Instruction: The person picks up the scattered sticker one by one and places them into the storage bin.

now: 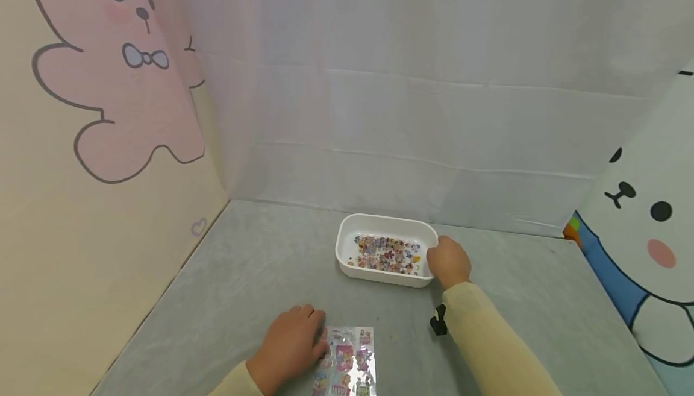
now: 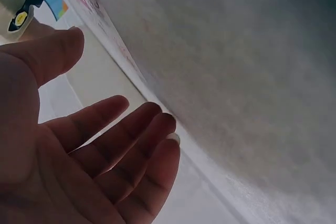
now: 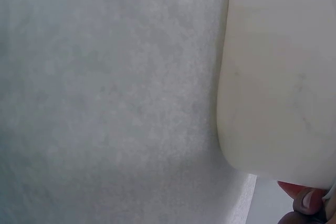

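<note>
In the head view my right hand [image 1: 449, 262] grips the right end of a white plastic tray [image 1: 355, 271], with part of that rim hidden under it. Small colourful stickers [image 1: 385, 254] lie scattered on the tray's floor. The tray's smooth outer wall [image 3: 278, 87] fills the right of the right wrist view, where fingertips [image 3: 307, 201] show at its corner. My left hand [image 1: 290, 343] is low over the table, its thumb overlapping the left edge of a shiny sticker sheet [image 1: 347, 360]. In the left wrist view its fingers [image 2: 142, 156] are relaxed and hold nothing.
A grey cloth-like cover [image 1: 238, 275] spreads over the table. A white sheet [image 1: 379, 113] hangs behind the tray. Side panels carry a pink cartoon animal [image 1: 130, 100] on the left and a white cartoon bear [image 1: 650, 245] on the right. A black wrist strap [image 1: 438, 320] sits on the right sleeve.
</note>
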`<move>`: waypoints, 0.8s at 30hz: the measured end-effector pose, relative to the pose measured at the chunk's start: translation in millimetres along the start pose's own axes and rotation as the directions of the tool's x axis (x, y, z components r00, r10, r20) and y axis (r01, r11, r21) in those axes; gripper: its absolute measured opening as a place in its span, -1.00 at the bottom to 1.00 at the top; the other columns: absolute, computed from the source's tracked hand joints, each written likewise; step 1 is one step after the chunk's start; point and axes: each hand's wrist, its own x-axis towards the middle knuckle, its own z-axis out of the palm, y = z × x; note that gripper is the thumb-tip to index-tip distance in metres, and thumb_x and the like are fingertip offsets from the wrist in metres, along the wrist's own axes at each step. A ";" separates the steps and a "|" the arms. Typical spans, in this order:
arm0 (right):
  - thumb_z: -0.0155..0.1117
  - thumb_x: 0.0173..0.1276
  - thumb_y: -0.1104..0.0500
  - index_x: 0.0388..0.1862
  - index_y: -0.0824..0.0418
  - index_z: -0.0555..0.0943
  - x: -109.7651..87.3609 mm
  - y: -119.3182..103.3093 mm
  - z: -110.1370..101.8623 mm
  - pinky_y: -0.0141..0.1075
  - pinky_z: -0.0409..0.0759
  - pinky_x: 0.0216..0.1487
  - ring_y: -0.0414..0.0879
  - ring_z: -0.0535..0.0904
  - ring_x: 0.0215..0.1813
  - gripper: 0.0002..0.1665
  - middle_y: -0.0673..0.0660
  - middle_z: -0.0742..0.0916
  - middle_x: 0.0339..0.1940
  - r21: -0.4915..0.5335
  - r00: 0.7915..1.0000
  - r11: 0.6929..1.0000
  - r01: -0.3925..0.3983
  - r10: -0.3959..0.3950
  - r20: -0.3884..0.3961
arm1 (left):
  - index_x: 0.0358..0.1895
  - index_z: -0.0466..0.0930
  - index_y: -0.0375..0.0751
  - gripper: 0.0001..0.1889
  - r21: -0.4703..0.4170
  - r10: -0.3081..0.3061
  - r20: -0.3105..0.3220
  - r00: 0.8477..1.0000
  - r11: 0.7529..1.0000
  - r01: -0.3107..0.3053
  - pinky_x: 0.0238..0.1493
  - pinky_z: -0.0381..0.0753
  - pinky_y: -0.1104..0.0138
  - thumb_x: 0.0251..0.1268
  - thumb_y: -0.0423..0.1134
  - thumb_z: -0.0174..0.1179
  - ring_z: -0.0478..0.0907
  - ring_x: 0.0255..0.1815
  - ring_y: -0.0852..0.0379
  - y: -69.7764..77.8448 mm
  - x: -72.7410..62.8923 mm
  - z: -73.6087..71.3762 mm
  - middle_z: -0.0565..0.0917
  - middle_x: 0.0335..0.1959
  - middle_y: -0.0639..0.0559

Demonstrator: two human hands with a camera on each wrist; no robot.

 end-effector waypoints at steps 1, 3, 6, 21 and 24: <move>0.02 0.49 0.20 0.36 0.51 0.47 0.2 -0.1 0.4 0.22 0.52 0.20 0.36 0.57 0.24 -0.44 0.47 0.62 0.25 0.000 1.000 1.000 -0.002 0.002 -0.002 | -0.13 0.63 -0.13 -0.65 -0.009 0.001 0.005 1.000 1.000 -0.001 -0.43 0.42 0.18 0.18 0.03 0.42 0.37 -0.45 0.15 0.3 0.1 -0.4 0.41 -0.45 0.18; 0.02 0.49 0.20 0.36 0.50 0.47 0.5 -0.4 1.5 0.22 0.52 0.19 0.35 0.57 0.24 -0.44 0.46 0.63 0.24 0.000 1.000 1.000 -0.005 0.005 -0.007 | -0.14 0.63 -0.12 -0.67 -0.022 0.003 0.007 1.000 1.000 -0.003 -0.43 0.40 0.19 0.20 0.02 0.42 0.34 -0.46 0.17 -0.1 0.4 -0.4 0.39 -0.46 0.19; 0.01 0.49 0.20 0.36 0.49 0.47 1.6 0.1 2.2 0.22 0.52 0.20 0.35 0.57 0.25 -0.44 0.46 0.63 0.25 0.001 1.000 1.000 -0.011 0.011 -0.011 | -0.16 0.63 -0.11 -0.67 -0.026 0.007 0.012 1.000 1.000 -0.007 -0.44 0.39 0.19 0.18 0.02 0.43 0.32 -0.46 0.18 -0.9 0.6 -0.2 0.37 -0.46 0.20; 0.01 0.48 0.21 0.38 0.50 0.45 -2.6 1.4 3.0 0.24 0.50 0.21 0.35 0.56 0.26 -0.42 0.46 0.62 0.26 0.030 1.000 1.000 -0.007 0.007 -0.014 | -0.48 0.43 0.06 -0.65 -0.017 0.035 0.028 0.999 0.999 -0.034 -0.45 0.32 0.26 0.03 -0.06 0.52 0.22 -0.53 0.24 2.5 0.0 4.7 0.33 -0.56 0.27; 0.02 0.48 0.21 0.38 0.50 0.46 -2.6 0.2 2.9 0.23 0.52 0.19 0.34 0.58 0.23 -0.42 0.46 0.63 0.24 0.030 1.000 1.000 -0.004 0.004 -0.015 | -0.51 0.42 0.06 -0.64 0.004 0.032 0.038 0.999 0.999 -0.033 -0.46 0.34 0.26 0.05 -0.06 0.52 0.24 -0.54 0.25 4.6 0.5 3.1 0.33 -0.59 0.27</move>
